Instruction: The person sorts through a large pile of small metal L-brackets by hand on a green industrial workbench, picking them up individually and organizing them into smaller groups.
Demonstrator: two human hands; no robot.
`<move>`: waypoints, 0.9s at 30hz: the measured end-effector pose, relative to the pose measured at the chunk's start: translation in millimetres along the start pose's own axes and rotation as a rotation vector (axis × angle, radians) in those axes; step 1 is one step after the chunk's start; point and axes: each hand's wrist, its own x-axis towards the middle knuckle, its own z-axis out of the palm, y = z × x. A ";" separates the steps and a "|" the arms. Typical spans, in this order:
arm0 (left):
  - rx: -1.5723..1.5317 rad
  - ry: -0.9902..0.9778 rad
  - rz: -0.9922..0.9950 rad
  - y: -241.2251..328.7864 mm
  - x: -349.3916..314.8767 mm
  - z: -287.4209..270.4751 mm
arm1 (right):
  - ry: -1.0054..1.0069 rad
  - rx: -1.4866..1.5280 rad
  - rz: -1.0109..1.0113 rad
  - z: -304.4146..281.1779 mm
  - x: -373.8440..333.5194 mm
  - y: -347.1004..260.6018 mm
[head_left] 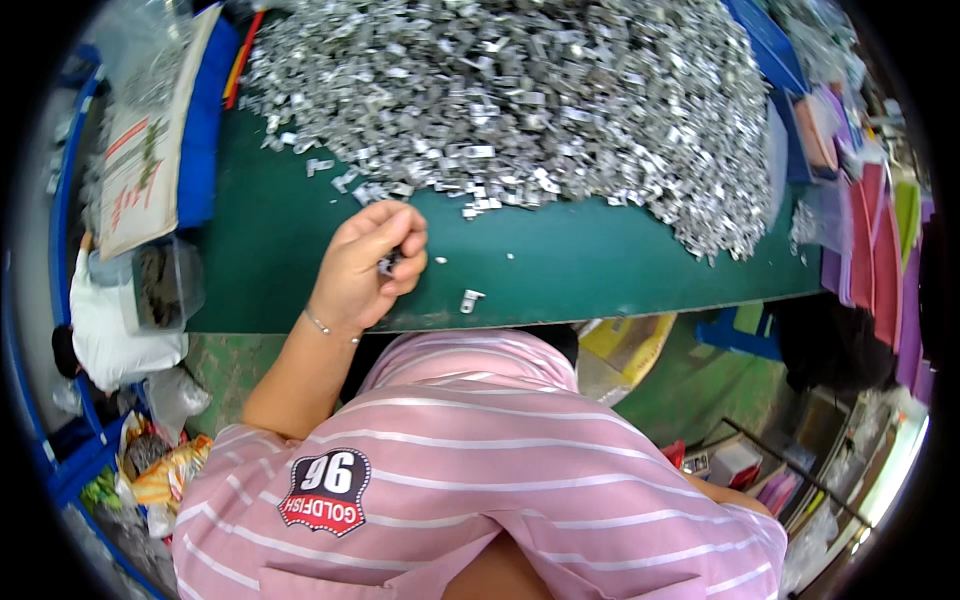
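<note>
My left hand (372, 258) is held over the near edge of the green table (300, 290), its fingers curled closed. Between thumb and fingers shows a bit of dark, shiny metal, likely small metal pieces (388, 262), mostly hidden by the fingers. Just beyond the hand begins a broad heap of small silver stamped metal parts (520, 100). A single flat metal part (471, 300) with a hole lies apart near the table's edge, to the right of the hand. My right hand is out of sight; only a bit of the right arm shows beside my striped shirt.
A blue bin with a cardboard sheet (150, 170) stands at the left, a clear plastic container (168, 285) below it. Blue bins (770, 45) and pink and purple folders (870, 235) line the right. A yellow bag (625, 350) is under the table's edge.
</note>
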 end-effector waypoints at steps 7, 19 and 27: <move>0.142 0.074 0.127 9.9 -9.4 -4.6 | 0.581 0.258 -0.081 -127.4 -15.6 -74.2; 1.420 0.454 0.705 19.2 8.0 -3.1 | 1.425 -0.691 -0.705 -175.2 117.4 -180.9; 1.101 0.322 0.600 10.6 12.0 -4.7 | 1.476 -0.592 -0.686 -174.0 111.0 -177.3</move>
